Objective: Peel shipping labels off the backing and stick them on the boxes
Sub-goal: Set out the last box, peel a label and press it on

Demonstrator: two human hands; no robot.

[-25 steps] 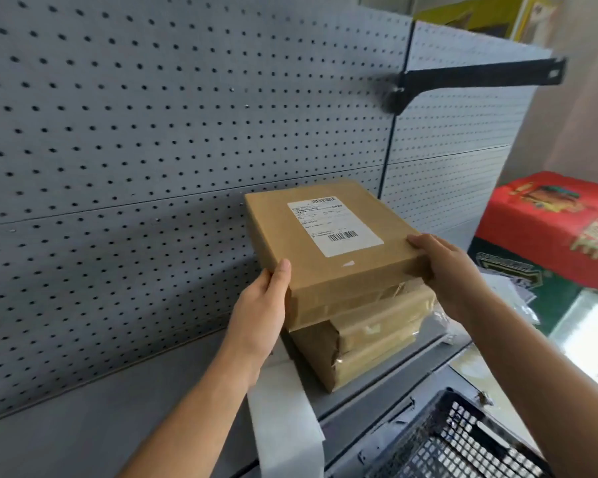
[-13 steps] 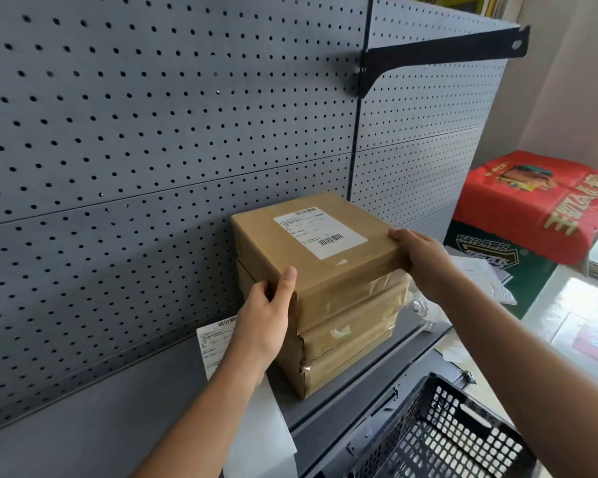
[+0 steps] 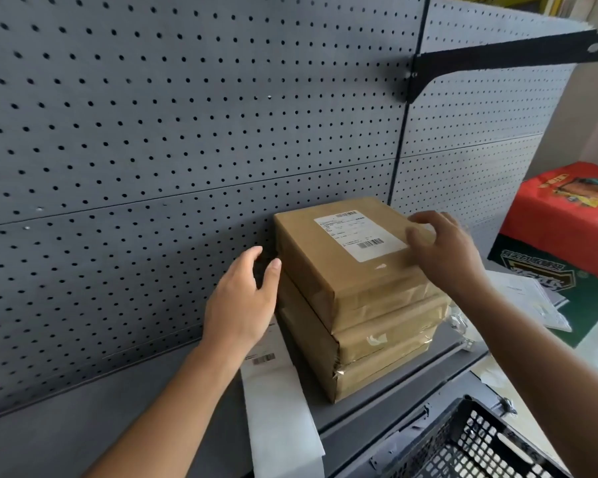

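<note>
Three brown paper-wrapped boxes are stacked on the grey shelf (image 3: 83, 429), against the pegboard. The top box (image 3: 318, 260) carries a white shipping label (image 3: 358, 234) with barcodes. My left hand (image 3: 242, 301) hovers open just left of the stack, fingers apart and off the box. My right hand (image 3: 442, 250) is open above the top box's right edge, its fingertips near the label's corner. A white strip of label backing (image 3: 280, 408), with one label and barcode at its far end, lies on the shelf left of the stack and hangs over the front edge.
A black bracket (image 3: 504, 60) juts from the grey pegboard wall (image 3: 152, 132) above. A black plastic crate (image 3: 470, 446) sits below the shelf at lower right. A red and green carton (image 3: 567, 236) and loose papers (image 3: 532, 298) lie to the right.
The labelled box came down onto the stack and both hands let go of it. My left hand drew back to the left; my right hand lifted above the box's right edge.
</note>
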